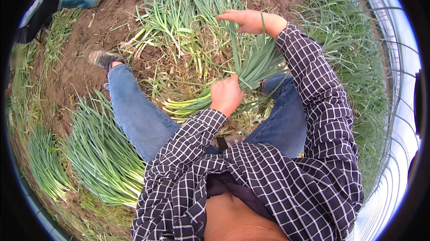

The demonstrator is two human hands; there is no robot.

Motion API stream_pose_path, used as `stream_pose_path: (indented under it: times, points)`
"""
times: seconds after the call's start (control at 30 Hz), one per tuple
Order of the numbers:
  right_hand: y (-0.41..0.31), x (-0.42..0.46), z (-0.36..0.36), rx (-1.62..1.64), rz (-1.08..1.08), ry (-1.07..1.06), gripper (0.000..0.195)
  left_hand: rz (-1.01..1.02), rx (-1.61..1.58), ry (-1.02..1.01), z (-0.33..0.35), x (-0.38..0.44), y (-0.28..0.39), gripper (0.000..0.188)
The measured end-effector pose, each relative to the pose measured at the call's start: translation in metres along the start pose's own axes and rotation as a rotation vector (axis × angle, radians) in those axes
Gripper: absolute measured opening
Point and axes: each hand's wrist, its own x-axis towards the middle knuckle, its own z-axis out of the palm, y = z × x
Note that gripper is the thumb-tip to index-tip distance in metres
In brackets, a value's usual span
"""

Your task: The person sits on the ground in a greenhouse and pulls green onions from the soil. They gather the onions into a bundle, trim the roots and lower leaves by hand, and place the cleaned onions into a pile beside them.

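My left hand [227, 94] is closed around the middle of a bunch of green onions [257, 68]. The bunch lies across between my knees, pale stems to the left, green leaves fanning up to the right. Above those leaves my right hand [250, 20] is held out flat, fingers pointing left, near a few upright leaf tips; I see nothing gripped in it. Beyond the bunch, a loose pile of green onions [188, 9] with roots and dry leaves lies on the soil.
Heaps of green onions [100, 153] and a smaller heap [47, 162] lie at the lower left. Growing green plants [352, 73] and a curved plastic-covered frame [403, 83] line the right. Another person's boot [79, 1] is at the upper left. Brown soil [72, 73] borders my shoe.
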Motion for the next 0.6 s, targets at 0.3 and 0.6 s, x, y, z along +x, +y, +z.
stream_pose_path:
  times: [0.3,0.6]
  points:
    - [0.032,-0.029,-0.011,-0.43,0.115,0.344,0.009,-0.115,-0.123,0.132,-0.03,0.021,-0.008,0.029]
    - [0.094,-0.133,-0.043,-0.306,0.922,0.011,0.052,-0.291,-1.043,0.187,-0.072,0.023,-0.072,0.027]
